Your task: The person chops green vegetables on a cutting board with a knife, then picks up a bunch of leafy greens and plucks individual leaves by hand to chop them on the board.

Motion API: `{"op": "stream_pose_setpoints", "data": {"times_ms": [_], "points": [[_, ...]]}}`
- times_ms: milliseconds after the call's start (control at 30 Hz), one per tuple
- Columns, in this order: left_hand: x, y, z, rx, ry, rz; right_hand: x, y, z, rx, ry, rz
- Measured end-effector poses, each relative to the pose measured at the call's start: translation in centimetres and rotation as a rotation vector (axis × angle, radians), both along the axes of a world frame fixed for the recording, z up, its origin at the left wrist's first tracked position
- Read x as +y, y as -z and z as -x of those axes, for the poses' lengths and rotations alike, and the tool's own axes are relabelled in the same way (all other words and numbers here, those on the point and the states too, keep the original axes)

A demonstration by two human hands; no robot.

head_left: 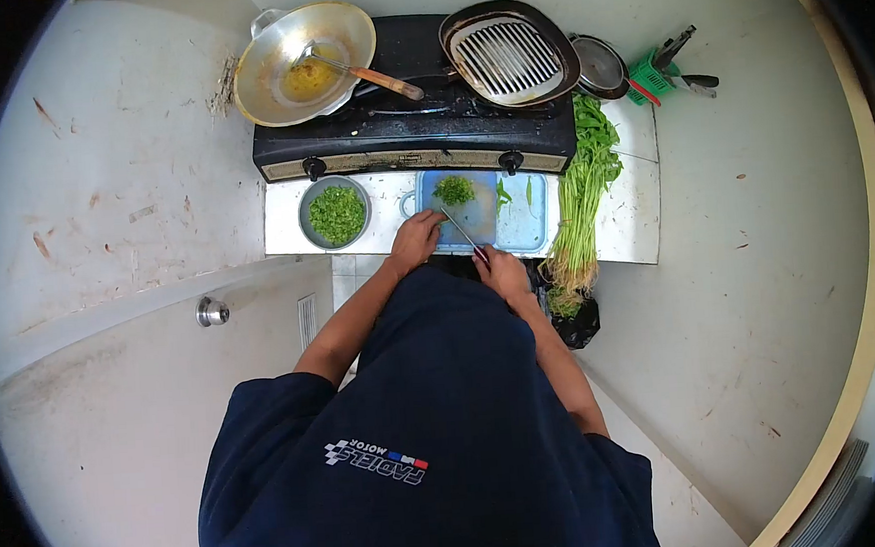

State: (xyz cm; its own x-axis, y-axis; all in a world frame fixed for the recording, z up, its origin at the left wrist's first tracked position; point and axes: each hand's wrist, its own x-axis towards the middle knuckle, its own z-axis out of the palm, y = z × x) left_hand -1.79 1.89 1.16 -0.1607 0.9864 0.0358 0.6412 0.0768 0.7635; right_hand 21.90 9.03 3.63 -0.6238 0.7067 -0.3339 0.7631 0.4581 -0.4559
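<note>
A blue cutting board (523,223) lies on the white counter in front of the stove. A small heap of chopped greens (454,189) sits at its far left. My left hand (416,242) rests on the board's near left edge, fingers curled, just below the heap. My right hand (500,270) grips a knife (461,232) whose blade points up and left toward the greens. A metal bowl (336,215) full of chopped greens stands left of the board.
A bundle of long green stalks (583,199) lies right of the board, roots toward me. Behind is a black two-burner stove (413,125) with a wok (305,66) holding a spatula, and a grill pan (509,56). Walls close in on both sides.
</note>
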Motion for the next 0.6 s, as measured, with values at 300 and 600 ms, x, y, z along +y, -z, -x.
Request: {"op": "stream_pose_setpoints", "data": {"times_ms": [300,600], "points": [[-0.1,0.0,0.1,-0.017,0.002,-0.014,0.5,0.5,-0.6,0.156,0.040,0.057],[-0.1,0.1,0.2,-0.010,-0.005,-0.033,0.7,-0.1,0.6,0.122,-0.033,0.049]]}}
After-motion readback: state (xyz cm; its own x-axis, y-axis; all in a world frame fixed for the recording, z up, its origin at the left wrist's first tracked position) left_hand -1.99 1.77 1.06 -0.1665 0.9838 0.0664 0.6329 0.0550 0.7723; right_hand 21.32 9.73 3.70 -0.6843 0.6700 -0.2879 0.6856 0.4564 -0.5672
